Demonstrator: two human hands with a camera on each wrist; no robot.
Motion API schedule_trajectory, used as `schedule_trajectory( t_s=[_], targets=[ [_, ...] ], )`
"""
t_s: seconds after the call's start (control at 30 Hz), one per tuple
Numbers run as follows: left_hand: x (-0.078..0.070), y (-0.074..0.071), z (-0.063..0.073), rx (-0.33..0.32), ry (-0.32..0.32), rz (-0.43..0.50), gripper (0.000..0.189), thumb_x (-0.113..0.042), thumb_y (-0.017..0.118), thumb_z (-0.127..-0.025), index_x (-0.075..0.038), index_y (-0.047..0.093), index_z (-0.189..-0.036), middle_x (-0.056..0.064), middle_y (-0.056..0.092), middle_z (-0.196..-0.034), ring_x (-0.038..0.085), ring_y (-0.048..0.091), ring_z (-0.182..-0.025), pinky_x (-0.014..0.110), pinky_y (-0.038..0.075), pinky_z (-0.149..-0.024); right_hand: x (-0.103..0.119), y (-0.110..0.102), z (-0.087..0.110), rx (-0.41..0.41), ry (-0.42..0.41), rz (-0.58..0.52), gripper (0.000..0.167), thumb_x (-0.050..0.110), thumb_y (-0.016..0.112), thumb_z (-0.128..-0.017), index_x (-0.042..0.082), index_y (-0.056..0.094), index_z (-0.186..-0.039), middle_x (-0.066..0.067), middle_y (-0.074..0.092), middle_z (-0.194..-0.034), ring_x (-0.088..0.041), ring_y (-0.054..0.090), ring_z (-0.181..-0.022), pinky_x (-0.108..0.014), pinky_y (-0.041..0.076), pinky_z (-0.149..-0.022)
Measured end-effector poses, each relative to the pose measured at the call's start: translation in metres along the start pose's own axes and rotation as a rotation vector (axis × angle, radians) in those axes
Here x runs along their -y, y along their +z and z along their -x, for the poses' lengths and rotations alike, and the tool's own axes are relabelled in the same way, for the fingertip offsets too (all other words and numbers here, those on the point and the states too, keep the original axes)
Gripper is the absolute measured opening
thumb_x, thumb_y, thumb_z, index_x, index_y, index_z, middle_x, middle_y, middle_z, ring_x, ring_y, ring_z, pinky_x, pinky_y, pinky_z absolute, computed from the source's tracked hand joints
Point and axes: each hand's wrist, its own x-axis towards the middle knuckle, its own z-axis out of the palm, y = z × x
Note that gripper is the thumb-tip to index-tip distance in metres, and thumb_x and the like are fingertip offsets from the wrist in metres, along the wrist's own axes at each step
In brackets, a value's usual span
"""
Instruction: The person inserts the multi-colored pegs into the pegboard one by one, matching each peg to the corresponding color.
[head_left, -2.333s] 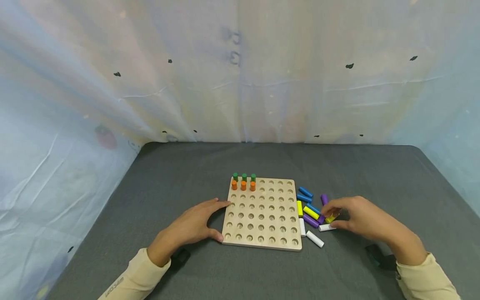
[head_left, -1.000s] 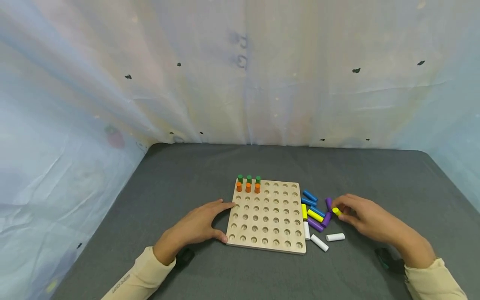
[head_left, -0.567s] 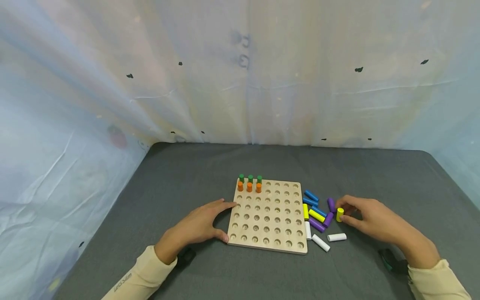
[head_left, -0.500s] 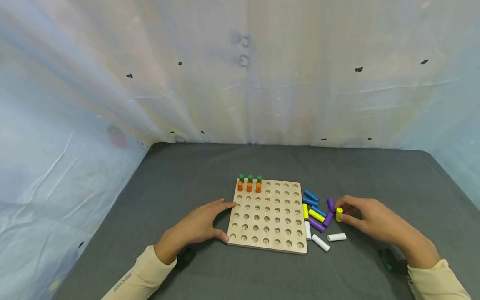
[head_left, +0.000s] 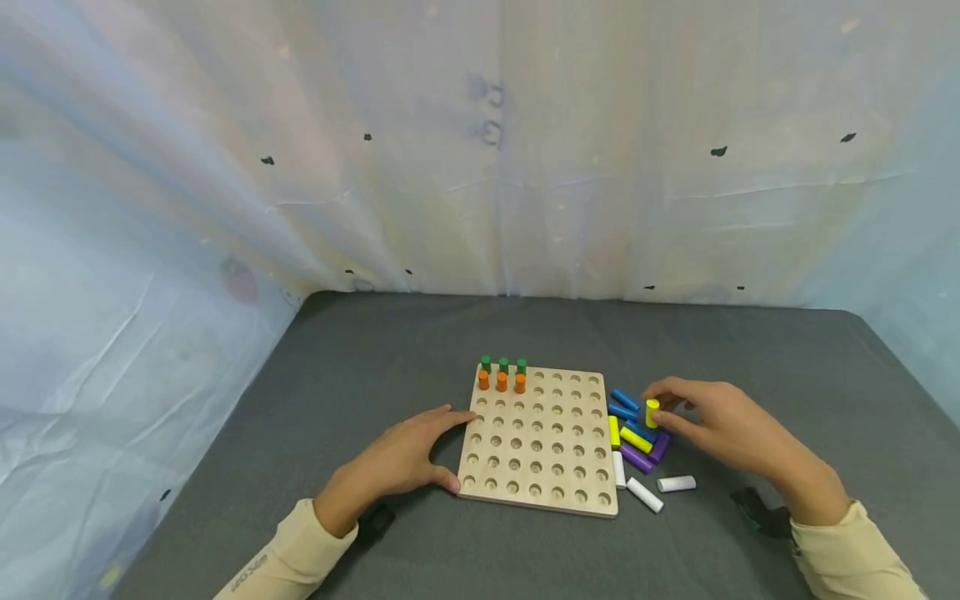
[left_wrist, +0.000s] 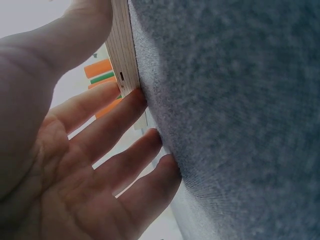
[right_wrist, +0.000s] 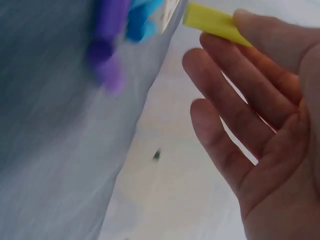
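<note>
The yellow peg [head_left: 652,414] is held upright by the right hand [head_left: 720,417], pinched between thumb and fingertips; the grip is narrowed to the peg's thickness, while the other fingers are left extended and slightly apart; the peg's end is seen projecting beyond the fingertips in the right wrist view.

To the left of that grip, the pegboard [head_left: 546,480] is laid flat; its left edge is touched by the index finger of the left hand [head_left: 397,457] and its near left corner by the thumb; the left fingers are extended and spread, with nothing enclosed by them.

Three green pegs [head_left: 503,365] are seated in the board's farthest row, left of and beyond the right grip; three orange pegs [head_left: 502,382] are seated in the next row toward the person.

Just left of the grip, three blue pegs [head_left: 625,400] are grouped; two other yellow pegs [head_left: 636,439] and some purple pegs [head_left: 636,457] are found left of and nearer the person than the grip; three white pegs [head_left: 677,483] are placed nearer the person again; all these are laid on the grey cloth [head_left: 450,550].
</note>
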Motion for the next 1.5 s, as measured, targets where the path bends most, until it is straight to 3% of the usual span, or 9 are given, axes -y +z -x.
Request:
schedule_trajectory(
  t_s=[0.33, 0.57, 0.8, 1.0, 1.2, 1.5],
  targets=[
    [0.003, -0.002, -0.003, 0.003, -0.001, -0.030, 0.091, -0.041, 0.088, -0.069, -0.033, 0.046, -0.149, 0.013, 0.039, -0.159, 0.033, 0.038, -0.146, 0.057, 0.041, -0.108, 0.036, 0.020, -0.055, 0.009, -0.128, -0.066, 0.025, 0.026, 0.068, -0.095, 0.021, 0.068, -0.119, 0.013, 0.072, -0.100, -0.005, 0.067, -0.090, -0.032, 0.055, -0.075],
    [0.003, -0.001, 0.000, 0.006, 0.004, -0.024, 0.091, -0.042, 0.087, -0.068, -0.033, 0.046, -0.149, 0.013, 0.039, -0.159, 0.033, 0.038, -0.146, 0.058, 0.041, -0.108, 0.051, 0.039, -0.083, 0.053, -0.156, -0.124, 0.025, 0.028, 0.069, -0.095, 0.021, 0.068, -0.119, 0.010, 0.072, -0.101, -0.006, 0.068, -0.089, -0.028, 0.054, -0.073],
    [0.005, 0.000, 0.005, 0.044, -0.022, -0.028, 0.093, -0.045, 0.086, -0.068, -0.034, 0.043, -0.150, 0.014, 0.037, -0.160, 0.036, 0.040, -0.145, 0.059, 0.041, -0.107, 0.066, 0.052, -0.097, 0.065, -0.219, -0.112, 0.025, 0.026, 0.070, -0.094, 0.019, 0.069, -0.118, 0.009, 0.074, -0.103, -0.005, 0.069, -0.089, -0.026, 0.054, -0.073],
    [0.006, -0.001, 0.004, 0.041, -0.006, -0.033, 0.095, -0.046, 0.085, -0.070, -0.031, 0.041, -0.152, 0.014, 0.037, -0.159, 0.035, 0.040, -0.145, 0.057, 0.041, -0.108, 0.076, 0.055, -0.104, 0.068, -0.233, -0.124, 0.023, 0.024, 0.069, -0.095, 0.019, 0.070, -0.117, 0.008, 0.074, -0.100, -0.005, 0.069, -0.086, -0.024, 0.053, -0.069],
    [0.005, -0.005, 0.003, 0.042, -0.013, -0.027, 0.094, -0.046, 0.085, -0.070, -0.031, 0.041, -0.152, 0.015, 0.037, -0.159, 0.037, 0.043, -0.142, 0.058, 0.043, -0.106, 0.088, 0.058, -0.114, 0.065, -0.263, -0.129, 0.023, 0.025, 0.070, -0.094, 0.017, 0.070, -0.116, 0.005, 0.076, -0.101, -0.008, 0.071, -0.088, -0.027, 0.056, -0.075],
    [0.008, -0.005, 0.003, 0.045, 0.007, -0.008, 0.092, -0.047, 0.085, -0.071, -0.028, 0.043, -0.150, 0.013, 0.038, -0.159, 0.034, 0.039, -0.145, 0.059, 0.040, -0.108, 0.108, 0.067, -0.128, 0.091, -0.283, -0.168, 0.024, 0.022, 0.068, -0.096, 0.015, 0.070, -0.118, 0.001, 0.076, -0.103, -0.008, 0.070, -0.082, -0.022, 0.054, -0.071]
  ],
)
